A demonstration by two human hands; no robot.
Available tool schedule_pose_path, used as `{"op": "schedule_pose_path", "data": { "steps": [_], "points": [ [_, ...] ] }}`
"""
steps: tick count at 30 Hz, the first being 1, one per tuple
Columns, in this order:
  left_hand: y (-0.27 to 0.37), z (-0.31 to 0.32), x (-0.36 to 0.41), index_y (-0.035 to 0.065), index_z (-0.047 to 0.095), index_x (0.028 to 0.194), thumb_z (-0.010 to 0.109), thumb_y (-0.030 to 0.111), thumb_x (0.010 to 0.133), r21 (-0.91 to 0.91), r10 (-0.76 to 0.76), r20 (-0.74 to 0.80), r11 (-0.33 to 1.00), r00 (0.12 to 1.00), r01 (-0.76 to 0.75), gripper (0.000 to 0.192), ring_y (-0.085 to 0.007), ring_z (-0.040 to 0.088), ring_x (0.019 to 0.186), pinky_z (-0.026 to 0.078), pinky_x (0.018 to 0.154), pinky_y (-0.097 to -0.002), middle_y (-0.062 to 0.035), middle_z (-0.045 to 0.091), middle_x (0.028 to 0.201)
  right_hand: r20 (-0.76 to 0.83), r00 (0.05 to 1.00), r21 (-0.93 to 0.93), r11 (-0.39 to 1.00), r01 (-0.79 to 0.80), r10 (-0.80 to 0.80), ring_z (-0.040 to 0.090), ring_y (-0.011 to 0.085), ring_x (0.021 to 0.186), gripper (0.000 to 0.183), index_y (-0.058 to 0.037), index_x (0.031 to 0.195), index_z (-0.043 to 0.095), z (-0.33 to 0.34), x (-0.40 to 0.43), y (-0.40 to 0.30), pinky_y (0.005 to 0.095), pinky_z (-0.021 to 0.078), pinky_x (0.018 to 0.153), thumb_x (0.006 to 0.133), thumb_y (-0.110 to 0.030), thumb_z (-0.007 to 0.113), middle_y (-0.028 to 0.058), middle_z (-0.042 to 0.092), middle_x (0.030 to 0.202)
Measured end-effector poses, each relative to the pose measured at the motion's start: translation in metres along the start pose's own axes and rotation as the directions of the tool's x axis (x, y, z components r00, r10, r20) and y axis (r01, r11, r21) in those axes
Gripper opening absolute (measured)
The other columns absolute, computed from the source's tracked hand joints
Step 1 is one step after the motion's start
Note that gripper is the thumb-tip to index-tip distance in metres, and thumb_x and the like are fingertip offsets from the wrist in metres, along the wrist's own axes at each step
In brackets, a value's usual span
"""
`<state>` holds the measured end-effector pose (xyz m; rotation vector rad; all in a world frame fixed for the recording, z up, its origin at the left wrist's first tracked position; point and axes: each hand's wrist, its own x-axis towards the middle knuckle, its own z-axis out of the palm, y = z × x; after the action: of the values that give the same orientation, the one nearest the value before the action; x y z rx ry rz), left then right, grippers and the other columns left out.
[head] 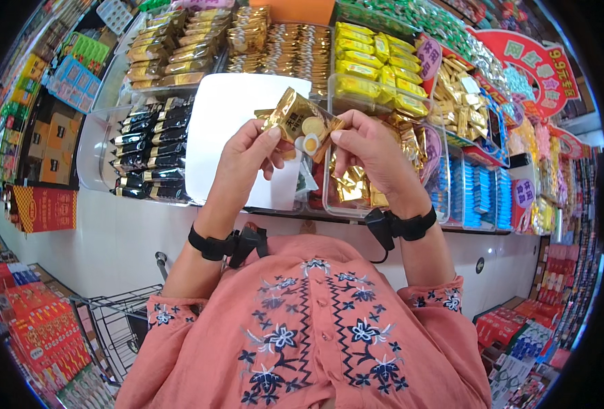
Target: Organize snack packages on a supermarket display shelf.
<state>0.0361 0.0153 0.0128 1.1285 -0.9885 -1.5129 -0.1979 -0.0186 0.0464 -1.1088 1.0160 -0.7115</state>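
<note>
A gold foil snack packet [302, 128] is stretched between my two hands, its front printed with a round biscuit and a halved boiled egg. My left hand [253, 145] pinches its left side, thumb on top. At the opposite end, my right hand [371, 145] grips the crimped edge between thumb and fingers. More gold wrapping shows behind the packet near my left fingers; whether it is a second packet I cannot tell. Below the hands lies a white board [230, 153], resting over the display bins.
Black-wrapped packets [153, 148] fill a clear bin on the left. Yellow packets [378, 61] and gold-wrapped snacks [353, 181] fill bins on the right. Blue packets [478, 189] stand farther right. A wire shopping cart [120, 322] stands at my lower left.
</note>
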Motion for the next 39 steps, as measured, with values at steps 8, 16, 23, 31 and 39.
{"op": "schedule_pose_path", "data": {
  "steps": [8, 16, 23, 31, 39],
  "points": [
    [0.003, -0.023, 0.001, 0.0071, 0.061, 0.098, 0.058, 0.027, 0.103, 0.027, 0.065, -0.021, 0.998, 0.998, -0.065, 0.021, -0.005, 0.057, 0.068, 0.044, 0.055, -0.0191, -0.0009, 0.067, 0.087, 0.057, 0.998, -0.016, 1.0, -0.02, 0.021, 0.065, 0.01, 0.062, 0.024, -0.0021, 0.109, 0.059, 0.019, 0.016, 0.007, 0.0227, 0.0518, 0.054, 0.099, -0.024, 0.064, 0.0036, 0.066, 0.079],
    [0.001, -0.018, -0.004, 0.0037, 0.059, 0.112, 0.061, 0.028, 0.102, -0.048, 0.015, -0.05, 0.999, 0.999, -0.017, 0.027, -0.0062, 0.061, 0.071, 0.044, 0.054, -0.0194, -0.0005, 0.063, 0.086, 0.013, 1.0, 0.086, 0.996, 0.007, -0.008, 0.072, 0.0177, 0.072, 0.022, 0.0004, 0.106, 0.054, 0.033, 0.024, 0.019, 0.0261, 0.0568, 0.056, 0.098, -0.019, 0.063, 0.0084, 0.064, 0.086],
    [-0.007, -0.019, 0.001, 0.001, 0.059, 0.115, 0.063, 0.026, 0.101, 0.039, 0.002, -0.047, 0.999, 0.999, 0.0, 0.029, -0.004, 0.058, 0.065, 0.041, 0.051, -0.0165, 0.0001, 0.062, 0.084, 0.008, 1.0, 0.068, 0.998, -0.019, 0.018, 0.072, 0.0182, 0.072, 0.023, 0.0003, 0.106, 0.052, 0.036, 0.025, 0.022, 0.0262, 0.0572, 0.057, 0.097, -0.017, 0.063, 0.0082, 0.063, 0.086],
    [-0.01, -0.021, 0.003, 0.001, 0.061, 0.121, 0.058, 0.024, 0.103, 0.053, 0.001, -0.061, 0.999, 0.998, 0.002, 0.029, -0.0032, 0.053, 0.062, 0.039, 0.05, -0.0177, 0.0024, 0.06, 0.08, -0.049, 0.997, 0.008, 0.998, 0.066, -0.066, 0.065, 0.0116, 0.069, 0.027, 0.0006, 0.114, 0.053, 0.043, 0.017, 0.013, 0.0242, 0.0544, 0.058, 0.095, -0.014, 0.065, 0.0075, 0.062, 0.092],
    [-0.015, -0.021, -0.001, 0.0035, 0.06, 0.126, 0.051, 0.03, 0.106, -0.16, -0.1, 0.086, 0.981, 0.991, 0.112, 0.035, -0.005, 0.053, 0.064, 0.038, 0.051, -0.0192, 0.0014, 0.06, 0.083, 0.019, 0.961, -0.15, 0.95, 0.274, -0.274, 0.06, 0.0074, 0.069, 0.037, -0.0001, 0.125, 0.054, 0.073, 0.005, 0.013, 0.0229, 0.0502, 0.064, 0.094, -0.014, 0.069, 0.0046, 0.062, 0.091]
  ]
}}
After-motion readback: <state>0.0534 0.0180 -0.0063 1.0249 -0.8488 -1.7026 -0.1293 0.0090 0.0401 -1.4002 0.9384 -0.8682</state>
